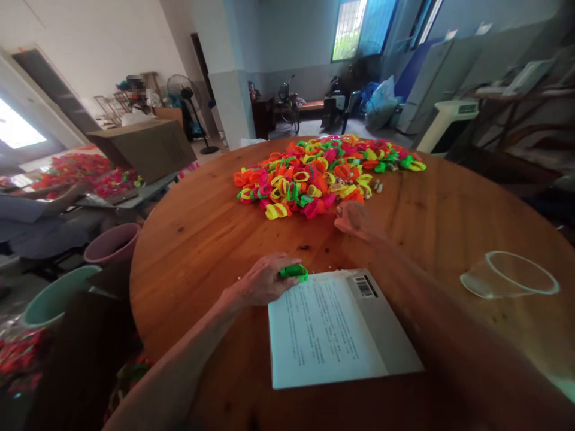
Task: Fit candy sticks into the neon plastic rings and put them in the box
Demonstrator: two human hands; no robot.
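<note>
My left hand [265, 280] grips a bright green plastic loop piece [294, 272] between thumb and fingers, just over the top left corner of a printed booklet [318, 335]. My right hand [353, 220] is at the near edge of a heap of colourful plastic loops [309, 173] in orange, yellow, pink and green. Its fingers are curled together, and whatever may be in them is hidden. Beside that hand, a few small clear-and-silver pieces [378, 187] lie at the heap's right edge.
The round wooden table [179, 239] carries a clear plastic cup [507, 278] lying at the right. On the left are a pink bucket [112, 242], a green bucket [58, 296] and a cardboard box [148, 149]. Another person's arm [58, 197] is by a second colourful heap.
</note>
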